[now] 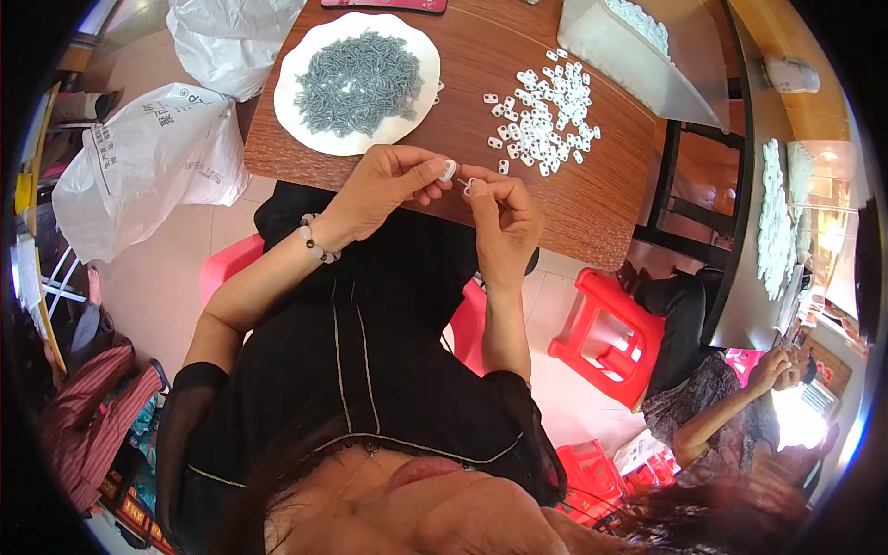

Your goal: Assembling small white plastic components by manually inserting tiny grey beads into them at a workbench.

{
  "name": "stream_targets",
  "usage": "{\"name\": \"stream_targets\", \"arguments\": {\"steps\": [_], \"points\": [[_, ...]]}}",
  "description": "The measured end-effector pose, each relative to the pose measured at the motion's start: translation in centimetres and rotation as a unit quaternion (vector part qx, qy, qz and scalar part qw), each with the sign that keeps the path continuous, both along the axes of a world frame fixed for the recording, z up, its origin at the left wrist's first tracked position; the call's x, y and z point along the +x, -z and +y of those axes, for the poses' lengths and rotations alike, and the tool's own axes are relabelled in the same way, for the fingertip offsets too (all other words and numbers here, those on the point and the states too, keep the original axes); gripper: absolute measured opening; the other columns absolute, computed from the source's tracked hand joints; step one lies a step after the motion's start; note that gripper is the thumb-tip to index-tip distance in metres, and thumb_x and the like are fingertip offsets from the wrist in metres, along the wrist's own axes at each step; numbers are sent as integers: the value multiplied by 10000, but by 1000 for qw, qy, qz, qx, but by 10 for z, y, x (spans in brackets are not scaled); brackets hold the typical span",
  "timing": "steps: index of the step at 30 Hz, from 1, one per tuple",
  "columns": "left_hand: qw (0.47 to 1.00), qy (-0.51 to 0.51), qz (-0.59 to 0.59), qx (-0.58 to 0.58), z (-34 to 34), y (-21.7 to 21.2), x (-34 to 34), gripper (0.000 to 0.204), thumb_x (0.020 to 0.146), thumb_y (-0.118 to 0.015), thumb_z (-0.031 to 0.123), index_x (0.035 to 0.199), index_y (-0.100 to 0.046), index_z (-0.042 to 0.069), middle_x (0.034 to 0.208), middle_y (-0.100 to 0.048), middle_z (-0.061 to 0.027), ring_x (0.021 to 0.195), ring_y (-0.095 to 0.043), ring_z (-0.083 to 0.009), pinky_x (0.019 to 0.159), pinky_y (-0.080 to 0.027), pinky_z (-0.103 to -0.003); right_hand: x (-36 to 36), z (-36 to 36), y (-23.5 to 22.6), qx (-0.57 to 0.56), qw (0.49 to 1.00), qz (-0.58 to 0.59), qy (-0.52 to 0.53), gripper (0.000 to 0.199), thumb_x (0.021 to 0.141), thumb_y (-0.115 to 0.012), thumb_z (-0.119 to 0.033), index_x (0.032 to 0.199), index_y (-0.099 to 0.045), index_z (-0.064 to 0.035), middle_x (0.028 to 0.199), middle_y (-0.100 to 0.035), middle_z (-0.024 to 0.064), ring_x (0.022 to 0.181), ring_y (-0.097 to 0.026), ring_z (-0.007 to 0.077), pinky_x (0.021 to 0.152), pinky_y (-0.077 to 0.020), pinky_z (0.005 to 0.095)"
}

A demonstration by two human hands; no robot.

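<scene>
Over the table's near edge, my left hand [384,185] pinches a small white plastic piece [450,170] between thumb and forefinger. Close beside it, my right hand [504,217] has thumb and forefinger closed on a small white-and-dark piece [470,186], whose details are too small to make out. A thin end points from it toward the left hand's piece. Beyond my left hand stands a scalloped white plate [289,116] heaped with small grey, screw-like pieces [361,79]. Right of the plate, many white two-holed plastic pieces [541,129] lie loose on the wooden table [462,55].
A pale bin [620,55] of white pieces stands at the table's far right. White plastic sacks [153,166] rest at the left. A red stool [606,338] is on the floor at right. Another person's hand [775,368] shows near a second table with white pieces [775,222].
</scene>
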State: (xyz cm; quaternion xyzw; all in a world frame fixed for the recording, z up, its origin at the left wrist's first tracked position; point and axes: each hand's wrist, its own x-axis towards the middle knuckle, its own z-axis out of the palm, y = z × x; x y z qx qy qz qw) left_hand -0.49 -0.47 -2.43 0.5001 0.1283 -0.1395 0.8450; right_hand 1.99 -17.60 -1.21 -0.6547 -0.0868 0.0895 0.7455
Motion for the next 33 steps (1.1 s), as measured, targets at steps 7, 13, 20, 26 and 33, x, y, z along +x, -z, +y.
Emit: {"name": "stream_targets", "arguments": {"steps": [7,13,20,26,33], "points": [[1000,-2,-1,16,-2,-1,-1,263,935,-610,247,1038,-677,15,843,-655,-1,707,-566,-31,658,-482,-169,0,0,3,-27,999,-26,15,62,896,-606,-26,859,-583,18,990,-666,97,801,-570,67,700,-465,201],[999,-6,-18,46,-3,-1,-1,263,938,-606,235,1046,-674,6,846,-659,-5,708,-563,-31,656,-486,-171,-1,2,4,-36,999,-33,20,71,893,-612,-33,850,-580,13,974,-671,91,786,-567,63,686,-460,198],[998,-8,-28,51,-3,0,-2,261,937,-607,237,1036,-675,5,842,-657,-6,707,-563,-33,656,-487,-174,0,2,9,-68,995,-60,34,88,888,-626,-51,837,-587,9,932,-682,85,768,-565,70,687,-457,210],[998,-6,-29,59,-3,-2,-2,261,936,-609,239,1032,-675,4,841,-656,-2,709,-564,-34,659,-491,-179,-1,2,8,-68,996,-44,30,79,888,-622,-42,837,-586,7,937,-679,84,766,-561,65,688,-456,207],[998,-4,-26,62,-3,-1,-2,269,937,-607,249,1030,-674,5,844,-657,-3,707,-566,-33,658,-499,-180,-1,1,9,-59,997,-34,22,81,891,-620,-41,839,-581,7,942,-674,79,755,-555,54,674,-454,198]]}}
